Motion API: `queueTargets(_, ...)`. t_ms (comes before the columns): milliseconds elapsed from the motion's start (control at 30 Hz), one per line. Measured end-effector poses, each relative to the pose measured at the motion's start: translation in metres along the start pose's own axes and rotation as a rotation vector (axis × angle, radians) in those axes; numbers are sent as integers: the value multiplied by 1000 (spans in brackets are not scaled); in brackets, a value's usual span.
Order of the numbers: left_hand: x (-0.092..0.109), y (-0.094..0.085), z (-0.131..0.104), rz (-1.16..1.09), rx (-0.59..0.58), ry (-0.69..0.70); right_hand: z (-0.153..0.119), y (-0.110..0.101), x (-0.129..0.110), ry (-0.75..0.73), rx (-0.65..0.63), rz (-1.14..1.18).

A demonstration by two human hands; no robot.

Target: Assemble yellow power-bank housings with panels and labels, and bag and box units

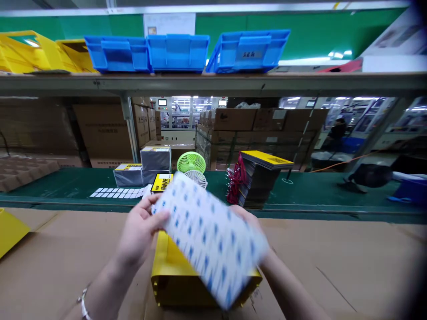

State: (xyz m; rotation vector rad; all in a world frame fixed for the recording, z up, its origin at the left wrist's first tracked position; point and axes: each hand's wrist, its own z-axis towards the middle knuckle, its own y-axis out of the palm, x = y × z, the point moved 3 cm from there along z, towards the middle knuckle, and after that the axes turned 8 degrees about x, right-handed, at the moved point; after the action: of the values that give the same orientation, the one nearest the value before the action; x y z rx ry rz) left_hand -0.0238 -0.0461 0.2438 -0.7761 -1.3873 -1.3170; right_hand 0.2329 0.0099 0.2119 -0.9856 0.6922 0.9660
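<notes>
A white sheet with rows of blue printed marks [208, 235] is held up slantwise in front of me, blurred by motion. My left hand [142, 226] pinches its left corner between thumb and fingers. At its upper right edge is my right hand [251, 222], gripping from behind; most of those fingers are hidden by the sheet. Below the sheet stands a yellow box-shaped housing [173, 262], its dark open end facing me. The sheet covers part of its top and front; I cannot tell whether they touch.
Cardboard [333, 262] covers the near worktop. On the green bench behind stand grey boxes [156, 159], white labels [116, 193], a green fan [191, 162], red wires [237, 180] and a stack of dark panels [260, 182]. Blue bins [248, 51] line the shelf above. Another yellow piece [11, 231] lies left.
</notes>
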Motion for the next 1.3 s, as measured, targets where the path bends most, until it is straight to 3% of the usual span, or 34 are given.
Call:
queueTargets(100,-8,13,-35,125,-168,-128,-17,-9,-39,-111,-41,81)
queueTargets(200,-18,21,-56,366,-243,-37,-40,-4,-73,-202,-250,54)
queueTargets(300,-24,28,-65,448,-240,40,-57,5,-90,-249,-296,102)
queueTargets(467,-31,32,-69,321,-140,-69,-64,14,-94,-197,-262,140)
queueTargets(567,-41,32,-68,112,-115,-140,-67,11,-99,-230,-235,120)
queueTargets(633,-49,36,-70,-163,-218,-226,-70,7,-104,-302,-159,133)
queueTargets(733,-58,48,-82,-502,-453,-466,-74,2,-109,-429,28,154)
queueTargets(867,-59,59,-99,-624,-583,-704,-75,2,-109,-627,204,50)
queueTargets(1100,-40,64,-94,-694,-533,-626,-85,6,-108,-907,156,-59)
queueTargets(1300,-49,60,-95,-682,-524,-610,-84,5,-108,-791,112,-156)
